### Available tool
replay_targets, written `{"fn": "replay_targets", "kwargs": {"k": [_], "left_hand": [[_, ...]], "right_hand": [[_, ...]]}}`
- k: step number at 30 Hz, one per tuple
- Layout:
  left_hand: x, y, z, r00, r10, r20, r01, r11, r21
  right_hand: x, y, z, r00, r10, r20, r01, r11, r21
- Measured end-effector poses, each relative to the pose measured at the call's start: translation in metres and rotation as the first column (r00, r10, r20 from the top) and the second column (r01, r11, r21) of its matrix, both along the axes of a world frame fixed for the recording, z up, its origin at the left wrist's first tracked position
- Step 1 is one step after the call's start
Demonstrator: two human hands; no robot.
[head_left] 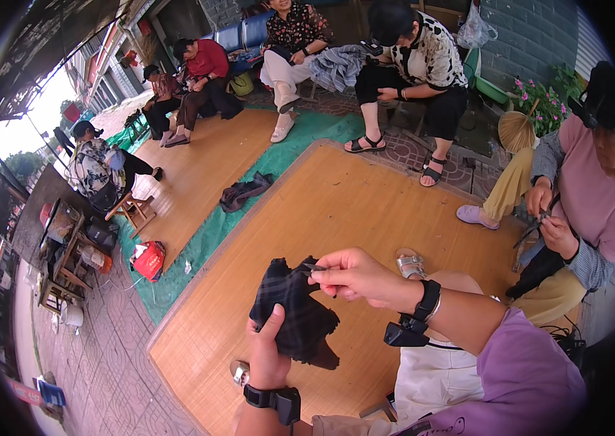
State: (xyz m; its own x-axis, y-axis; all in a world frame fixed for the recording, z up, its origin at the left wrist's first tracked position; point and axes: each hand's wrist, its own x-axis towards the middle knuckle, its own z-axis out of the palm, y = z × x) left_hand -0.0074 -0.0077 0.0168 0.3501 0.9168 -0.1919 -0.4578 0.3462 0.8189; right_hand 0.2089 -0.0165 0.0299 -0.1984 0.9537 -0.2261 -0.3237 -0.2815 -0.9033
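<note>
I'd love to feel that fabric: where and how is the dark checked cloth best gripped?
Probably pinch the cloth by its lower right edge, coming from the right: that edge hangs loose, while the left hand grips its left side and the right hand is at its top.

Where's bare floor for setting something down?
Free: nearer tan mat between right hand and black sandals; also between plaid cloth and green tarp. Crowded: around dark garment and red bag; mat's right edge, by yellow trousers.
</note>
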Motion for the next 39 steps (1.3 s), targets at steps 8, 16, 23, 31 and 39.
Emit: {"fn": "replay_targets", "kwargs": {"k": [8,16,23,31,39], "left_hand": [[-0.003,0.001,0.003,1.000,-0.001,-0.007,0.001,1.000,0.011],[-0.005,0.001,0.005,1.000,-0.005,0.002,0.005,1.000,-0.010],[-0.009,-0.001,0.004,1.000,-0.003,-0.004,0.003,0.999,-0.036],[-0.007,-0.002,0.006,1.000,-0.009,0.018,0.009,1.000,-0.021],[-0.006,0.000,0.005,1.000,-0.019,0.025,0.019,1.000,-0.017]], "right_hand": [[-0.002,0.001,0.002,1.000,0.017,0.016,-0.017,1.000,0.007],[-0.004,0.003,-0.013,0.993,0.111,0.027,-0.111,0.993,0.027],[-0.009,0.001,-0.006,0.985,0.138,0.106,-0.143,0.989,0.047],[-0.003,0.001,-0.006,0.993,0.111,0.031,-0.111,0.994,0.000],[-0.011,0.002,-0.013,0.988,0.123,0.090,-0.128,0.991,0.045]]}}
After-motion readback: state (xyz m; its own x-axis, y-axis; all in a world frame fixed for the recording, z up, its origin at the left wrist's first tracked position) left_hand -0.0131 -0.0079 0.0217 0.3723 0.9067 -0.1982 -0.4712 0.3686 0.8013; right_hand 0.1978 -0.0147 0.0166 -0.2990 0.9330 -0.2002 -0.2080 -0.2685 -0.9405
